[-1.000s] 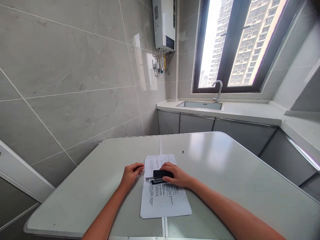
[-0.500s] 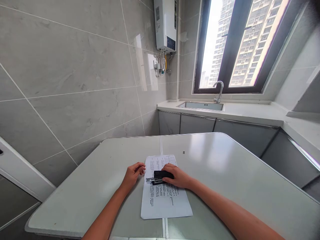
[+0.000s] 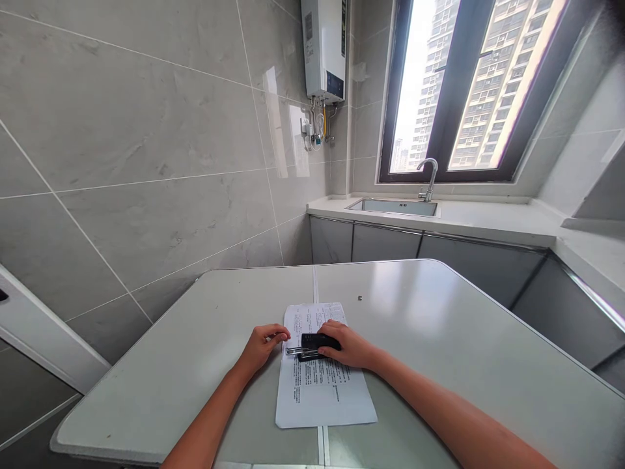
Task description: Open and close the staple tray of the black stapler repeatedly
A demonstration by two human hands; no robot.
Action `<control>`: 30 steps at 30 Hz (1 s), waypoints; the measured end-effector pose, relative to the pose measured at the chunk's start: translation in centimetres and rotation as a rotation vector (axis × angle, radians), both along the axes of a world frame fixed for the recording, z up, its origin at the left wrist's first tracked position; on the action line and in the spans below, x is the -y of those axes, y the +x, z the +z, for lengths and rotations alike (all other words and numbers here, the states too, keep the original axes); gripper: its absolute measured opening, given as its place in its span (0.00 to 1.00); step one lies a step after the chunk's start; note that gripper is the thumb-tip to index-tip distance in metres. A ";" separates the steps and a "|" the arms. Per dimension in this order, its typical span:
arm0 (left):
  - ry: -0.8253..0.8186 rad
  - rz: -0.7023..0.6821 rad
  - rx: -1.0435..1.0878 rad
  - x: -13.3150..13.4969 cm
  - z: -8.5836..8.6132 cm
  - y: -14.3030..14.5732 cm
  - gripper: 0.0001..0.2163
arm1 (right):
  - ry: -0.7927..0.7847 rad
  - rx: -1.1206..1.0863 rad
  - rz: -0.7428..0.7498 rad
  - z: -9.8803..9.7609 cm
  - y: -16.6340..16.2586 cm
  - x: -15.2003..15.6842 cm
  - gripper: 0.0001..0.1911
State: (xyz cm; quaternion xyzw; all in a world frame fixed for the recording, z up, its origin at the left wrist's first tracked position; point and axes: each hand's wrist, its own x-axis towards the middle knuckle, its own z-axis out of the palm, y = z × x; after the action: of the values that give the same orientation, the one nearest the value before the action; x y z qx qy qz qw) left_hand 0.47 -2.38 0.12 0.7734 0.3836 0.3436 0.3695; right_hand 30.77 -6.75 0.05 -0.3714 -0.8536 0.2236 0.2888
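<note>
A black stapler [image 3: 321,341] lies across the printed sheets [image 3: 326,400], its metal staple rail [image 3: 296,351] sticking out to the left. Wrapped over the stapler's right end is my right hand [image 3: 346,344], holding it on the paper. My left hand [image 3: 267,340] is at the left edge of the sheets, just short of the rail's tip. Its thumb and fingers are drawn together in a pinch, and whatever may be between them is too small to see.
A tiny dark piece [image 3: 360,298], perhaps staples, lies on the white table [image 3: 195,371] beyond the sheets to the right. Behind the table runs a counter [image 3: 488,218] with a sink [image 3: 395,207] and tap [image 3: 430,179]. A tiled wall [image 3: 146,130] stands on the left.
My left hand has moved slightly right, toward the stapler's rail, and its fingers have come together. My right hand and the stapler stay where they were.
</note>
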 end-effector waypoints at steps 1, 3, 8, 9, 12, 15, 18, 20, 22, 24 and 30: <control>0.002 0.000 0.017 0.0 -0.1 0.0 0.14 | 0.000 0.001 -0.001 0.0 0.0 0.0 0.12; 0.039 0.015 0.038 -0.2 -0.3 -0.1 0.14 | -0.006 0.001 -0.003 0.0 0.0 0.0 0.12; 0.228 0.040 -0.038 -0.3 -0.4 -0.2 0.11 | -0.006 -0.002 -0.002 0.0 0.0 0.0 0.13; 0.236 0.029 -0.059 -0.3 -0.3 -0.2 0.11 | -0.005 -0.002 -0.002 0.0 0.0 0.0 0.13; 0.215 -0.018 -0.106 0.0 -0.2 -0.1 0.09 | -0.003 -0.001 0.001 0.1 0.0 0.0 0.13; 0.185 -0.039 -0.118 0.1 -0.2 0.1 0.09 | 0.000 -0.001 0.003 0.1 0.0 0.1 0.13; 0.183 -0.046 -0.128 0.2 -0.1 0.1 0.09 | -0.004 -0.001 0.003 0.1 0.0 0.1 0.13; 0.173 -0.027 -0.119 0.2 0.1 0.1 0.09 | -0.006 0.000 0.000 0.1 0.0 0.1 0.14; 0.149 0.000 -0.101 0.3 0.2 0.1 0.09 | -0.008 0.000 -0.001 0.1 0.0 0.1 0.14; 0.128 -0.020 -0.085 0.4 0.4 0.1 0.09 | -0.007 0.001 0.000 0.1 0.0 0.1 0.14; 0.099 -0.123 -0.036 1.1 0.9 1.0 0.08 | -0.012 0.012 0.000 0.4 0.0 0.3 0.14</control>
State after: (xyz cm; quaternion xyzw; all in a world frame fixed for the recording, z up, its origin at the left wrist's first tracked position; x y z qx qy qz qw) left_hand 1.45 -3.48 1.06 0.8189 0.3244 0.3249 0.3444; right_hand 30.76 -7.01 0.43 -0.3746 -0.8540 0.2262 0.2814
